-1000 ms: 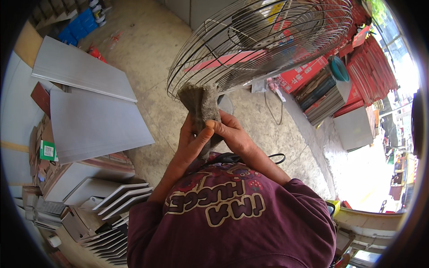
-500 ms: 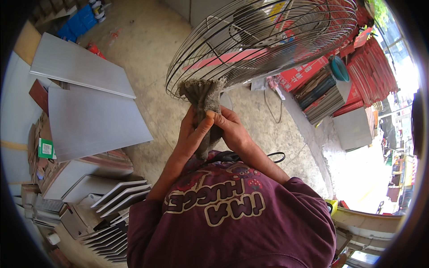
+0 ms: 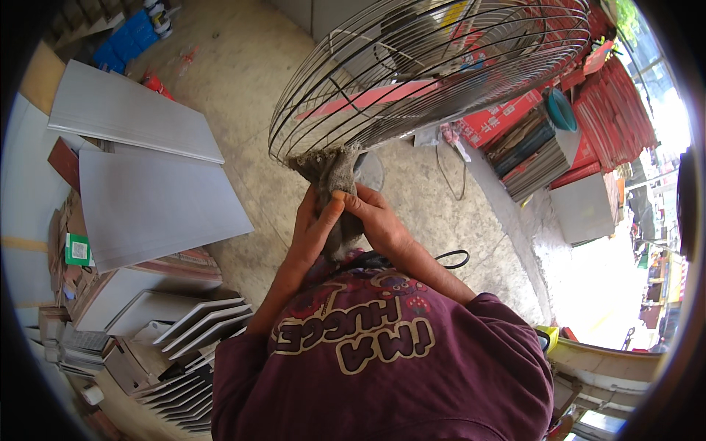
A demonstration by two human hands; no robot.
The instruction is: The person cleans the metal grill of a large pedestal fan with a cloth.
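Observation:
A grey-brown, fuzzy cloth (image 3: 340, 176) is bunched between my hands in front of my chest. My left hand (image 3: 312, 224) grips its left side, thumb pointing up along it. On the other side my right hand (image 3: 375, 218) pinches it, the two thumbs meeting near its middle. The cloth's spread upper end touches the lower near edge of a large fan's wire guard (image 3: 434, 95). Behind the wires a red blade shows in part. My fingers behind the cloth are mostly hidden.
Grey panels (image 3: 162, 206) lean at the left, above a row of white sheets (image 3: 198, 331). Bundles of red flattened cardboard (image 3: 610, 110) and a teal basin (image 3: 559, 110) stand at the right. A dark cable loop (image 3: 452, 259) shows beside my right forearm. Blue boxes (image 3: 125, 40) sit far left.
The cloth's upper end has folded narrower and sits a little lower against the guard. Both hands have shifted slightly down, still gripping it.

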